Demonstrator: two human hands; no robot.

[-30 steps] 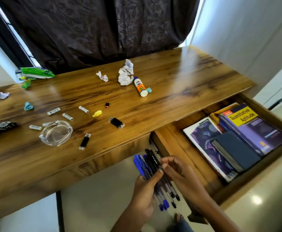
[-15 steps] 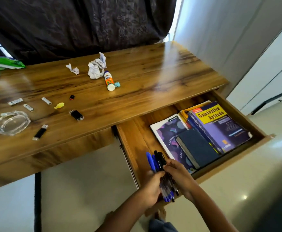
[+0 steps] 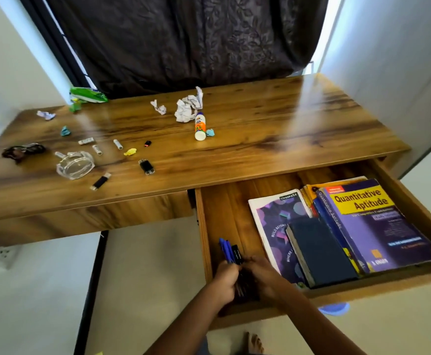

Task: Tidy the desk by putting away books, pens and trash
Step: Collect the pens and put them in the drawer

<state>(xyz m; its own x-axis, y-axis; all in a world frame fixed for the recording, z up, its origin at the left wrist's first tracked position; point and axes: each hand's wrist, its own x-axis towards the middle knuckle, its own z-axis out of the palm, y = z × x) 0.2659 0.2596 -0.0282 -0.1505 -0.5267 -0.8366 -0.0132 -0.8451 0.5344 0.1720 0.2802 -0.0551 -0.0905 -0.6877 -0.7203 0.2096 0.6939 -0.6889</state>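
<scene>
Lower middle of frame, both hands, left hand (image 3: 225, 279) and right hand (image 3: 265, 275), grip the pen bundle (image 3: 231, 253) over the drawer (image 3: 205, 242); light, slippery, probably best held mid-barrel.

Wooden desk (image 3: 260, 139): crumpled paper (image 3: 187, 108) and glue stick (image 3: 200, 126) centre; glass ashtray (image 3: 74, 165), batteries (image 3: 97, 149) left.

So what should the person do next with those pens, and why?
Probably lower the bundle of blue and black pens onto the bare wooden drawer floor and let go: both hands, left hand and right hand, already hold it inside, beside the books.
</scene>
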